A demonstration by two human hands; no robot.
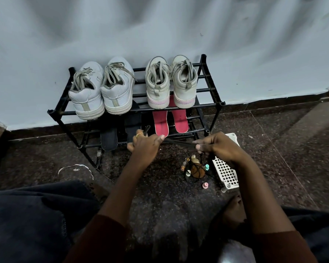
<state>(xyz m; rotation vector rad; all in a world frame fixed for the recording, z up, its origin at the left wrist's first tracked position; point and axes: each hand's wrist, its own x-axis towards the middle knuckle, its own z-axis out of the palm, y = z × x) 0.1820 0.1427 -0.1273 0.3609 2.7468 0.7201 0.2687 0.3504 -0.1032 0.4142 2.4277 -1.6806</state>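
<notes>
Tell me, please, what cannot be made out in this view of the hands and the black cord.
Head view:
1. Black cord: the gripped parts are hidden inside the left hand and right hand.
2. White basket: its middle and contents are covered by the right hand.
3. Small bottles on the floor: too small and dim to identify.

The black shoe rack (pixel 205 90) carries a white low-top sneaker pair (pixel 102 95) and a white high-top sneaker pair (pixel 172 86) on its top tier, red insoles (pixel 160 123) and black insoles (pixel 108 138) on its lower tier, with a white perforated basket (pixel 225 172) and small bottles (pixel 205 185) on the floor at its front right.
</notes>
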